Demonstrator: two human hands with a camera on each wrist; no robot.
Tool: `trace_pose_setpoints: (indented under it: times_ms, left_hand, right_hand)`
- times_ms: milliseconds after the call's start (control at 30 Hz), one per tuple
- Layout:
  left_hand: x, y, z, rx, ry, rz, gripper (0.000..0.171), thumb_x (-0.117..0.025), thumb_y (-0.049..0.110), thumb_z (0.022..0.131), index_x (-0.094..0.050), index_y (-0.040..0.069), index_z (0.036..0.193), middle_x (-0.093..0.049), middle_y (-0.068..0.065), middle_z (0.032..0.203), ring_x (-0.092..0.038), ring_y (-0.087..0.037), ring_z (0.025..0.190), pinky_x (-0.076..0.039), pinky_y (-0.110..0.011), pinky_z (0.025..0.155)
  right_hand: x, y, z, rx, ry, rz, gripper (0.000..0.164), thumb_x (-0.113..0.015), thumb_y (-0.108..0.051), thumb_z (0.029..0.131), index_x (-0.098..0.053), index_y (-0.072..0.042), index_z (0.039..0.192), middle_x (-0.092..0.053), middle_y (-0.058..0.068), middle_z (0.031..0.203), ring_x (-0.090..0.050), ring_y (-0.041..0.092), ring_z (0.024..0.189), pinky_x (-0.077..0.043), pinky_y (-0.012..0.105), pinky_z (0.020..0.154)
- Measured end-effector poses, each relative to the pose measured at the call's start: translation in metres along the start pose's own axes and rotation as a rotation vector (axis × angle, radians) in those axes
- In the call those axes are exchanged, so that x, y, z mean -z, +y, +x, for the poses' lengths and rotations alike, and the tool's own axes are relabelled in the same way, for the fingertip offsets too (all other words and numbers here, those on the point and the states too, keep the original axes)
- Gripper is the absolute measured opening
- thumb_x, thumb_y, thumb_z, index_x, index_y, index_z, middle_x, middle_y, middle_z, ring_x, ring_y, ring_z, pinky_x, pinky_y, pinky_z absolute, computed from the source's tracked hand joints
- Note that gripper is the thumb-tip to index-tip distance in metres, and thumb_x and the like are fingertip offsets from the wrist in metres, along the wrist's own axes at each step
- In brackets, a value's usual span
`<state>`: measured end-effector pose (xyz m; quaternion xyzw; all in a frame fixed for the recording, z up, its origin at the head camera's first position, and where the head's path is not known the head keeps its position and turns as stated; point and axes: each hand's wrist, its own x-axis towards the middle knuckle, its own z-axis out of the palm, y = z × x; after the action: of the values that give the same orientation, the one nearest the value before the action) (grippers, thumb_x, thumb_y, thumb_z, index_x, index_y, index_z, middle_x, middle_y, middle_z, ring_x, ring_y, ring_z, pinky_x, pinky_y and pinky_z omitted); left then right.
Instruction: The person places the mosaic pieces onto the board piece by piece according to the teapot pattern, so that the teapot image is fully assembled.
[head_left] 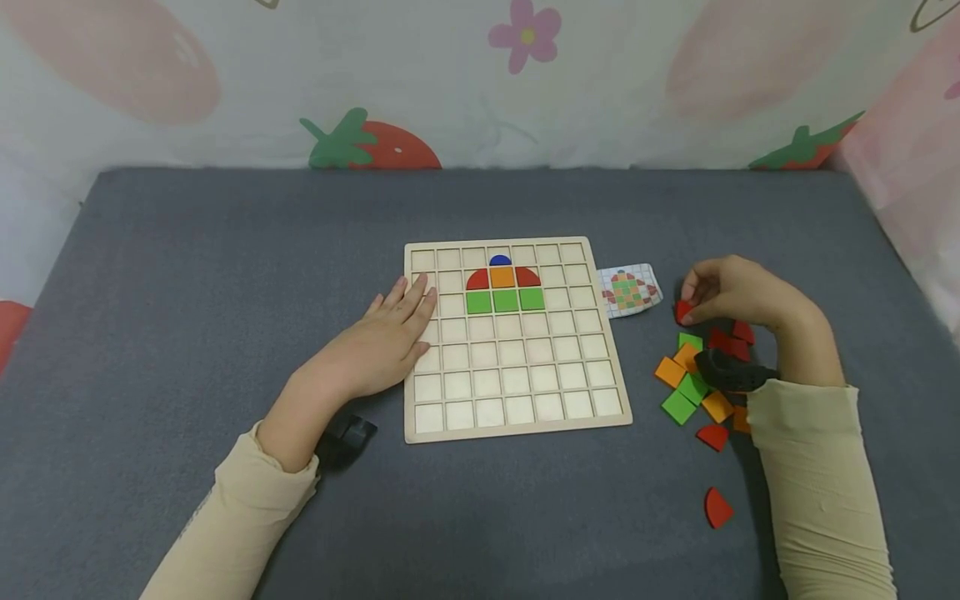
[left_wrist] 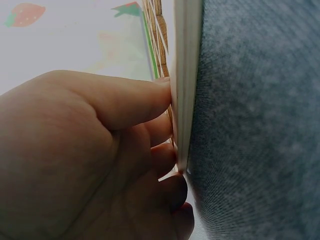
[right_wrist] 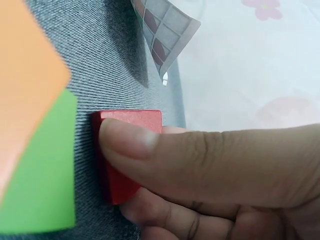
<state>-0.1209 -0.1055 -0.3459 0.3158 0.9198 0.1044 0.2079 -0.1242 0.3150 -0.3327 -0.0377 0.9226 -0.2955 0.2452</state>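
A wooden grid board [head_left: 517, 429] lies mid-table, with a blue half-round piece [head_left: 500, 260], an orange square [head_left: 502, 277], two red quarter-round pieces [head_left: 477, 279] and a row of green squares [head_left: 506, 300] in its upper cells. My left hand [head_left: 382, 342] rests with straight fingers on the board's left edge; in the left wrist view the thumb [left_wrist: 135, 100] lies at the rim. At the right, my right hand [head_left: 738, 292] pinches a red block [right_wrist: 131, 172] between thumb and fingers, close over the cloth. Part of that block is hidden behind the thumb.
Loose orange squares [head_left: 671, 372], green squares [head_left: 678, 407] and red pieces [head_left: 713, 437] lie near the right forearm. One red quarter-round piece [head_left: 717, 507] sits apart, closer to me. A patterned card [head_left: 632, 290] pokes out from the board's right side. Grey cloth [head_left: 225, 275] covers the table.
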Motion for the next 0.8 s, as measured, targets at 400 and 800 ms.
trace_pose_setpoints:
  times_ms: [400,800]
  left_hand:
    - [-0.0009,-0.0007,0.0003,0.002,0.001,0.002,0.061,-0.040,0.021,0.101,-0.012,-0.001,0.150,0.001,-0.018,0.156,0.003,-0.035,0.142,-0.010,-0.052,0.112]
    - [-0.0008,-0.0015,0.0007,0.004,-0.009,-0.001,0.061,-0.041,0.022,0.101,-0.011,0.000,0.150,0.002,-0.017,0.156,0.004,-0.035,0.142,-0.009,-0.052,0.112]
  right_hand:
    - [-0.0002,0.0013,0.0015,-0.030,0.125,-0.014,0.012,-0.070,-0.005,0.084,-0.063,0.001,0.092,-0.064,0.007,0.085,-0.056,0.022,0.076,-0.045,0.033,0.066]
    - [0.0027,-0.0003,-0.0035,-0.012,0.271,0.016,0.014,-0.068,-0.007,0.086,-0.064,0.002,0.096,-0.065,0.009,0.087,-0.059,0.017,0.076,-0.046,0.024,0.066]
